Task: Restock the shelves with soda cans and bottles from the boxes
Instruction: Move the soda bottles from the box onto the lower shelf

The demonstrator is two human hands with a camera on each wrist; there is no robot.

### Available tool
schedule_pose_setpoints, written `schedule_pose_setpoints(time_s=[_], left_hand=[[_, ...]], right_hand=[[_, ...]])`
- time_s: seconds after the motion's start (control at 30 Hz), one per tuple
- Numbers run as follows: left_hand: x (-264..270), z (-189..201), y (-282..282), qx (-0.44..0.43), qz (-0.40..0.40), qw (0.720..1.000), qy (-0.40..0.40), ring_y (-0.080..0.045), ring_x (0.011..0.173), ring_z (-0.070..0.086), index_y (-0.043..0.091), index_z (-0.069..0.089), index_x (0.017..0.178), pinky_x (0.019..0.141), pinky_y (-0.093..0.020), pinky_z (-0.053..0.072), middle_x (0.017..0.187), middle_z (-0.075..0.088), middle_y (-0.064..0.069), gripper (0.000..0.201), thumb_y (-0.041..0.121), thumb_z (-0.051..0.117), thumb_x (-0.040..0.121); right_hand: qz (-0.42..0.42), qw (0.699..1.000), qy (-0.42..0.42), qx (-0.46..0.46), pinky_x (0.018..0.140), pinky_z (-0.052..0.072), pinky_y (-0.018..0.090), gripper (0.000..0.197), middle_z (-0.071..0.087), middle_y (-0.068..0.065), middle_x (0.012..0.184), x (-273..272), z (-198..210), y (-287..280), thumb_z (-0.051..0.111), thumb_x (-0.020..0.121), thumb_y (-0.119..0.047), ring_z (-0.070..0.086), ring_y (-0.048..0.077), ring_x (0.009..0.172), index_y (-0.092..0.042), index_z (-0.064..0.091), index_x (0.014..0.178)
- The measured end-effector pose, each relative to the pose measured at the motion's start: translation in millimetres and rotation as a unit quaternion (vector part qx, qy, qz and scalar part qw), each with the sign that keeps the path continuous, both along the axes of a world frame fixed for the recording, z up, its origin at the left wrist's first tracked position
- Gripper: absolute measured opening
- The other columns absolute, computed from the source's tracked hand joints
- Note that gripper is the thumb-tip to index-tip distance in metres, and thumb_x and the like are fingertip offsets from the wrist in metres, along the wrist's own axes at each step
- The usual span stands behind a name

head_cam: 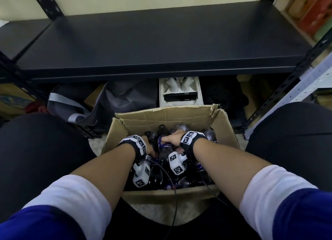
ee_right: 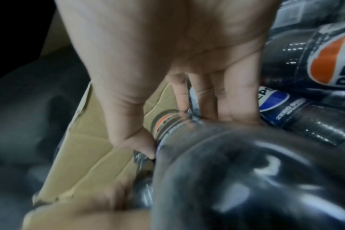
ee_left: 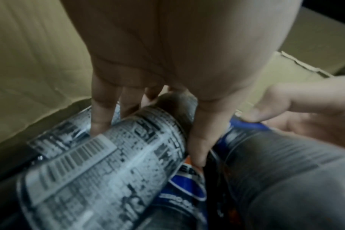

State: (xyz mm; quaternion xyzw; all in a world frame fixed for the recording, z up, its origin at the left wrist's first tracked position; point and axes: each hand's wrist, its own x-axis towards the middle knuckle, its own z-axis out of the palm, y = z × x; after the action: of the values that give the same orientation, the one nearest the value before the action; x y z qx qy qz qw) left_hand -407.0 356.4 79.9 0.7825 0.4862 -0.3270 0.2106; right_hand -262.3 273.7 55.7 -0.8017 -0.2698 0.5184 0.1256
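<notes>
**Reaching into the box, both hands on bottles**

Landmark: open brown cardboard box (head_cam: 222, 126) on the floor between the person's knees, full of dark plastic soda bottles lying in a loose pile.

- Left hand (head_cam: 145, 142), inside box at left: fingers and thumb wrapped round a dark soda bottle with a grey barcode label (ee_left: 100, 168).
- Right hand (head_cam: 172, 138), inside box at centre: fingers and thumb curled round a dark blue-labelled soda bottle (head_cam: 164, 150), near its neck.
- Neighbouring bottles press against both held ones; box walls close on the sides.
- Beyond the box: long black metal shelf board (head_cam: 152, 41), bare. Under it, grey fabric bags (head_cam: 115, 97) and a white moulded tray (head_cam: 180, 92).
- Floor under box: pale carpet (head_cam: 94, 143).
</notes>
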Motion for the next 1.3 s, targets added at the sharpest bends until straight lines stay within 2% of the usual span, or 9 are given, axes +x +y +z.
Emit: schedule_pose_setpoints(time_s=[0.13,0.23,0.33,0.43,0.57,0.73,0.9,1.1,1.3], left_hand=[[-10.9,-11.4,7.1,-0.027,0.071,0.996,-0.052,-0.029,0.105,0.060,0.013,0.041,0.138,0.097,-0.038,0.051,0.130,0.060,-0.012,0.098,0.057,0.085,0.062],[-21.3,-21.4,13.5,-0.056,0.139,0.980,-0.132,-0.030,0.113,0.061,0.015,0.040,0.140,0.102,-0.042,0.049,0.128,0.063,-0.010,0.100,0.045,0.091,0.059],[-28.6,-10.1,14.7,-0.091,0.196,0.945,-0.245,-0.026,0.107,0.065,0.020,0.049,0.129,0.099,-0.039,0.051,0.115,0.069,-0.005,0.080,0.022,0.094,0.062],[-29.8,1.4,14.9,-0.080,0.227,0.907,-0.344,-0.021,0.099,0.066,0.022,0.055,0.121,0.086,-0.029,0.051,0.104,0.070,-0.001,0.067,0.010,0.091,0.065],[-31.1,25.4,15.2,-0.046,0.245,0.847,-0.469,-0.020,0.098,0.067,0.025,0.055,0.122,0.085,-0.028,0.053,0.103,0.071,-0.001,0.069,0.006,0.090,0.066],[-30.0,70.0,9.0,-0.012,0.234,0.783,-0.576,-0.016,0.085,0.069,0.021,0.056,0.116,0.075,-0.022,0.057,0.094,0.071,-0.002,0.059,0.006,0.089,0.069],[-21.6,123.9,3.6,0.021,0.230,0.713,-0.662,-0.018,0.082,0.066,0.018,0.057,0.113,0.072,-0.028,0.054,0.092,0.068,-0.004,0.058,0.004,0.086,0.066],[-4.4,211.4,0.2,0.057,0.145,0.655,-0.740,-0.006,0.081,0.069,0.028,0.059,0.107,0.073,-0.025,0.056,0.096,0.070,0.003,0.050,0.020,0.090,0.068],[27.7,289.1,3.3,0.055,0.067,0.621,-0.779,-0.021,0.090,0.070,0.025,0.058,0.113,0.089,-0.050,0.058,0.095,0.072,0.002,0.060,0.031,0.089,0.062]], right_hand=[[0.006,0.999,0.036,0.027,0.056,0.058,0.030,0.052,0.076,0.008,0.086,5.9,10.8,-10.3,0.080,0.060,-0.050,0.069,0.023,0.063,-0.013,0.074,0.096],[-0.017,0.995,0.082,0.054,0.064,0.063,0.041,0.055,0.074,0.013,0.102,6.9,3.9,-17.5,0.084,0.057,-0.037,0.068,0.022,0.072,-0.020,0.068,0.106],[-0.034,0.989,0.102,0.099,0.059,0.053,0.027,0.086,0.074,0.005,0.093,6.1,1.9,-16.0,0.081,0.047,-0.031,0.067,0.019,0.073,-0.017,0.056,0.128],[-0.034,0.983,0.078,0.163,0.053,0.047,0.017,0.052,0.068,-0.003,0.072,0.2,15.5,-11.0,0.077,0.068,-0.016,0.061,0.010,0.061,-0.012,0.057,0.116],[-0.118,0.950,0.118,0.265,0.050,0.044,0.024,0.063,0.056,-0.001,0.052,-12.2,39.8,-3.0,0.059,0.062,0.006,0.052,0.015,0.047,-0.010,0.056,0.123],[-0.163,0.899,0.134,0.383,0.080,0.059,0.034,0.053,0.077,-0.001,0.096,-13.4,87.9,-4.6,0.088,0.070,-0.037,0.074,0.020,0.087,-0.026,0.065,0.117],[-0.176,0.844,0.021,0.506,0.081,0.059,0.040,0.055,0.073,-0.001,0.100,2.8,134.1,-10.8,0.087,0.068,-0.049,0.071,0.017,0.082,-0.040,0.056,0.112],[-0.122,0.801,-0.048,0.585,0.072,0.057,0.028,0.043,0.069,0.000,0.098,33.2,216.8,-20.1,0.083,0.082,-0.030,0.068,0.016,0.079,-0.029,0.056,0.116],[-0.134,0.764,-0.011,0.631,0.085,0.058,0.046,0.043,0.068,0.004,0.090,83.5,296.4,-4.3,0.078,0.068,-0.003,0.066,0.024,0.084,-0.016,0.062,0.106]])
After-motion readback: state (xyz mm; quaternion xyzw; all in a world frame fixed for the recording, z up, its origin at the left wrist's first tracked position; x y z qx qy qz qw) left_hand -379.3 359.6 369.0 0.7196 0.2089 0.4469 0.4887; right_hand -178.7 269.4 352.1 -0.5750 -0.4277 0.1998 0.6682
